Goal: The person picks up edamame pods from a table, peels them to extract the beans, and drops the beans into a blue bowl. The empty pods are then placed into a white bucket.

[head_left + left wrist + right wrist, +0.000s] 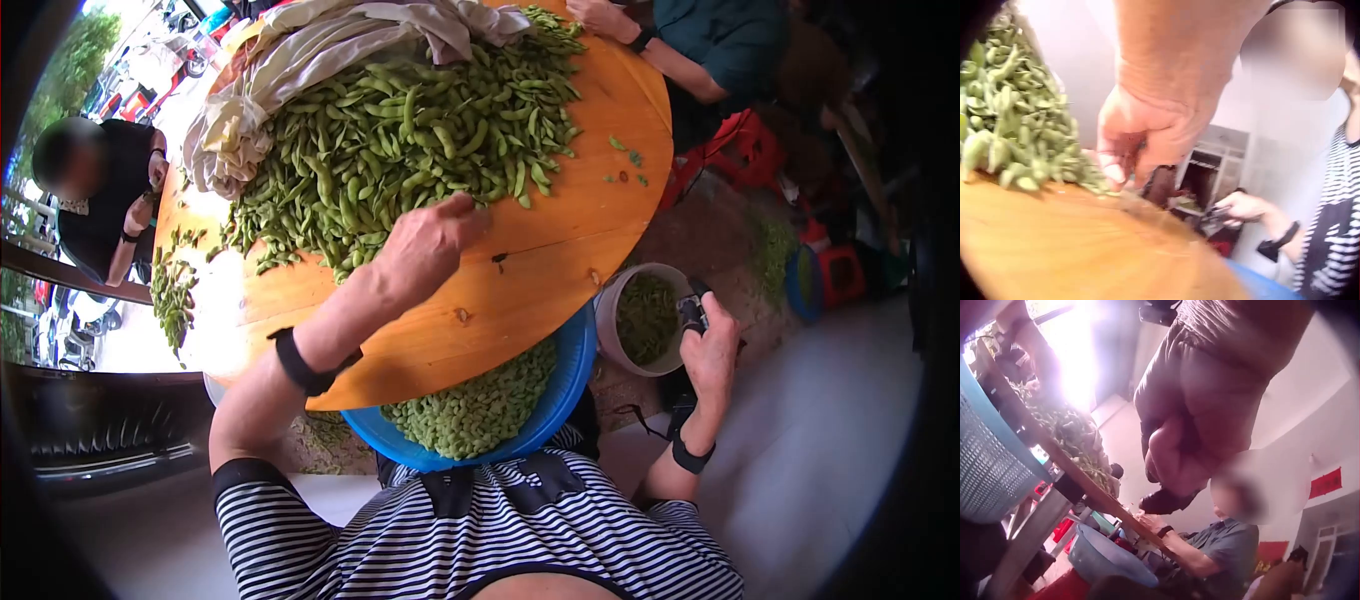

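A large heap of green soybean pods (400,150) covers much of the round wooden table (540,270). At its near edge is my left hand (425,250), fingers curled; in the left wrist view a small green pod (1114,193) shows at the fingertips, low over the wood. Blur softens that contact. Lower right, my right hand (712,350) hangs beside a white bucket (607,335) of green husks, its fingers loosely bent and dark coverings (1163,501) on its fingertips. Shelled beans (470,410) fill a blue basin (565,375) between my body and the table.
Pale cloth (300,60) covers the heap's far side. One person (105,190) works at the table's left; another person's arm (680,65) reaches in at the top right. Red stools (750,150) stand right of the table, and bean scraps litter the floor.
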The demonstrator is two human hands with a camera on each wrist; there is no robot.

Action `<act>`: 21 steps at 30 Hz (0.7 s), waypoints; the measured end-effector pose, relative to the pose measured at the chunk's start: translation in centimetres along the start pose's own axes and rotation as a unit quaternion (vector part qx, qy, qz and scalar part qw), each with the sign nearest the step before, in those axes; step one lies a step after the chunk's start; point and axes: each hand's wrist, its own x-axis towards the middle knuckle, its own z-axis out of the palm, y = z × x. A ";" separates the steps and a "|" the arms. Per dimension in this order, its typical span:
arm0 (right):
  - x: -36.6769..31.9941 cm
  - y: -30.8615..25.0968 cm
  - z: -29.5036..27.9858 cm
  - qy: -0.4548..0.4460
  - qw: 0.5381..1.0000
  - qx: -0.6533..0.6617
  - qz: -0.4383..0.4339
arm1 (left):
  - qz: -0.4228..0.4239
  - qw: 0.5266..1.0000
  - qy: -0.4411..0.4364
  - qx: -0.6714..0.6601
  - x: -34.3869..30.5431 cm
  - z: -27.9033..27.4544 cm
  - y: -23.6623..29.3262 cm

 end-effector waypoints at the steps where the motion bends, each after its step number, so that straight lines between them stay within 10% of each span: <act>1: -0.1 0.4 0.4 0.005 1.000 0.010 -0.016 | 0.003 1.000 0.000 0.001 0.4 0.4 -0.3; 7: -0.3 -1.9 1.3 -0.017 0.997 0.056 -0.042 | -0.007 0.998 0.028 0.057 1.2 1.2 -0.4; 14: -1.4 -7.8 4.9 -0.122 0.922 0.360 -0.070 | -0.018 0.973 0.084 -0.212 -0.8 -0.2 3.7; 16: -1.9 -10.3 5.2 -0.178 0.898 0.400 -0.044 | -0.296 0.819 -0.097 -0.483 -2.3 -2.0 6.4; 21: -2.3 -12.3 6.1 -0.243 0.867 0.431 -0.064 | -0.316 0.722 -0.093 -0.608 -5.7 -1.4 7.1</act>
